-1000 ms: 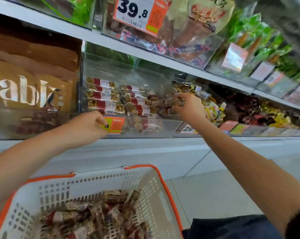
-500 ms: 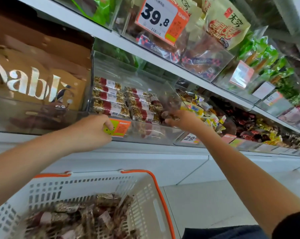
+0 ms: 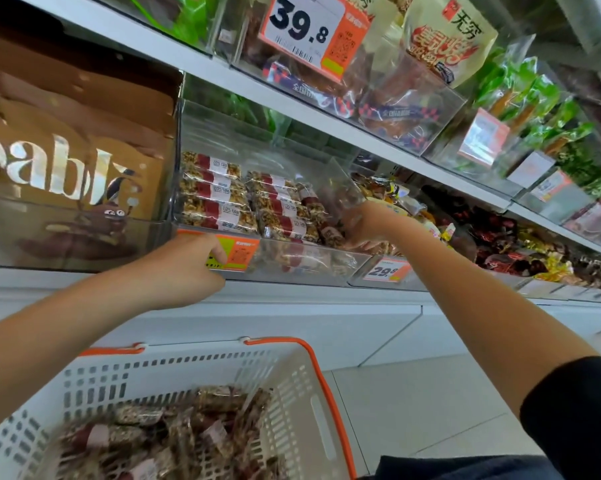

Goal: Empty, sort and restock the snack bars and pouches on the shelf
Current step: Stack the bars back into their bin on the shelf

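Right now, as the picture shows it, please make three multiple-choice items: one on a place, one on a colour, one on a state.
1. Where is the left hand?
A. on the clear bin's front edge
B. inside the basket
C. on the top shelf

2. What colour is the basket's rim?
A. green
B. orange
C. black

3. What is in the basket?
A. nothing
B. bottles
C. wrapped snack bars

Key: 1 A, its fingers curl over the edge by the orange tag; 2 B, orange trim on white plastic; 3 C, bars lie piled inside.

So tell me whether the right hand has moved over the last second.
Yes. The right hand has dropped from the divider's top edge, down and leftward, to the bars at the clear bin's right end.
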{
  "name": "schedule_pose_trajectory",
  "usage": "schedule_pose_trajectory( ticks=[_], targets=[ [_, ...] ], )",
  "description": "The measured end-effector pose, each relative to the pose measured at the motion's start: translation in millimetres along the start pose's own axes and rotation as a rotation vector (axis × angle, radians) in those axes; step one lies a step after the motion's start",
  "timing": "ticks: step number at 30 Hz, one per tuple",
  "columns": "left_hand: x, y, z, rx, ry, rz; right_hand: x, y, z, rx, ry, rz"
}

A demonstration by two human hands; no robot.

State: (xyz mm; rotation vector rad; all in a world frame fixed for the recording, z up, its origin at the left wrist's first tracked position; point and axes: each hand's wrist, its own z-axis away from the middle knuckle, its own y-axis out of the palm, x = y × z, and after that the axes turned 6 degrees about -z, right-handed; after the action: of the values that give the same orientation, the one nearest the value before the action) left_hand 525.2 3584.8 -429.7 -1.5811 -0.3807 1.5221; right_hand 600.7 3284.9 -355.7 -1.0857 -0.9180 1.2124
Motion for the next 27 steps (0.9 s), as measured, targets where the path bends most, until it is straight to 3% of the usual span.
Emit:
schedule_pose_trajectory(
  ticks=[3,9,13,15,18,22,27],
  targets=[
    [1,1,-3,-0.014,0.023,-0.012,-1,13,1,-0.079,-0.099,0.194],
    [10,6,-2,-0.033,0.048,-0.046,0,22,13,-0.194,-0.071,0.021],
    [33,24,10,-0.027,0.026,-0.113,3,52,68,-0.749,-0.191,-0.426],
    [45,42,17,0.012,-0.016,-0.12,8,102,97,-0.855,-0.224,-0.502],
    [70,80,27,0.116,-0.112,-0.204,21,205,128,-0.573,-0.135,-0.628],
    [115,139,59,0.23,-0.27,-0.32,38,321,139,0.063,-0.157,-0.377],
    [162,213,101,0.422,-0.42,-0.424,44,413,156,0.403,-0.054,-0.406]
  ],
)
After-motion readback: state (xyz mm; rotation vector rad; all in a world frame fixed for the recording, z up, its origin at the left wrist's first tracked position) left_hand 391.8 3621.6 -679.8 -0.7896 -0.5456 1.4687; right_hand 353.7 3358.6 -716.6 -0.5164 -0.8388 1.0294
